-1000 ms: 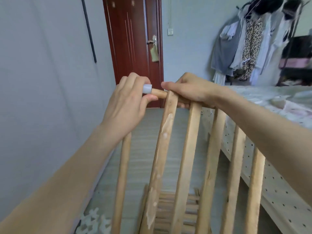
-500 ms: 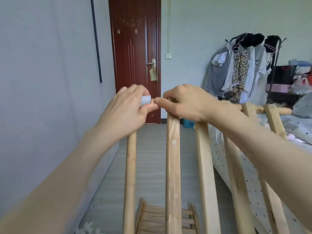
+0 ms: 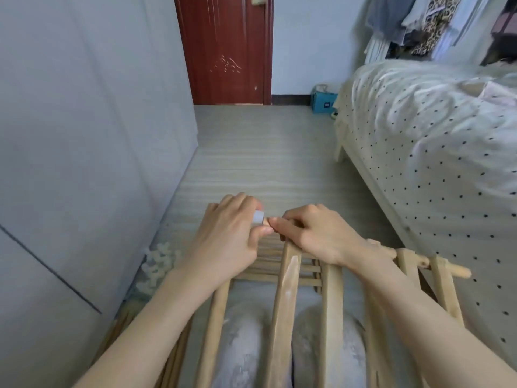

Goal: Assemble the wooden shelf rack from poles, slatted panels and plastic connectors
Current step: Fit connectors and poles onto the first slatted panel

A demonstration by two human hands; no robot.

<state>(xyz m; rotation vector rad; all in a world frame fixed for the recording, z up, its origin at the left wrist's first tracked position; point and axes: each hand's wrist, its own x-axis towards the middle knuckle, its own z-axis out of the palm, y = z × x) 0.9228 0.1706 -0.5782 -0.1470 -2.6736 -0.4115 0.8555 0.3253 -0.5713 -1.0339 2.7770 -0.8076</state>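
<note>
A slatted wooden panel (image 3: 285, 298) leans over my knees, its slats running toward me. My left hand (image 3: 226, 239) grips a small white plastic connector (image 3: 258, 218) at the panel's top left corner, on the end of the cross rod. My right hand (image 3: 313, 233) holds the panel's top rail just right of the connector, thumb tip almost touching it. A round wooden pole (image 3: 212, 331) runs down from under my left hand. The rod's right end (image 3: 458, 271) sticks out past the last slat. Another slatted panel (image 3: 282, 268) lies on the floor beyond.
A pile of white plastic connectors (image 3: 158, 261) lies on the floor by the left wall. More poles (image 3: 117, 337) lie at lower left. A bed with a dotted sheet (image 3: 436, 152) fills the right. A red door (image 3: 226, 49) and a blue box (image 3: 323, 100) stand at the far end.
The view has tilted down from the door and clothes rack to the floor and my knees. Both hands keep their hold at the panel's top corner with the connector.
</note>
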